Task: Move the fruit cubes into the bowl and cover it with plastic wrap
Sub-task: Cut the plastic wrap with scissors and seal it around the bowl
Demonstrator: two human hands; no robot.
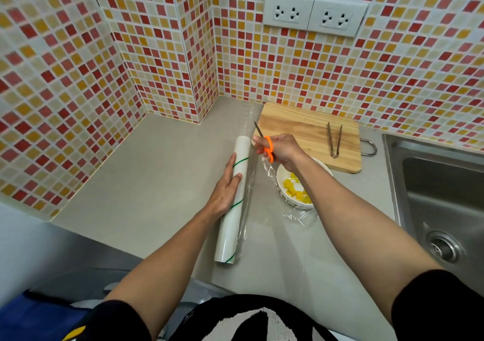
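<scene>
A white roll of plastic wrap (233, 202) with thin green lines lies on the grey counter. My left hand (224, 186) presses flat on it with straight fingers. Clear film (298, 213) stretches from the roll toward the right, over and around a white bowl (284, 196) that holds yellow fruit cubes (294, 190). My right hand (279, 150) hovers above the bowl's far side and grips orange-handled scissors (267, 147), their blades pointing up and away near the roll's far end. My right forearm hides part of the bowl.
A wooden cutting board (301, 128) lies behind the bowl with metal tongs (334, 139) on it. A steel sink (442, 196) is at the right. Tiled walls enclose the counter corner at the left and back. Wall sockets (314, 13) sit above.
</scene>
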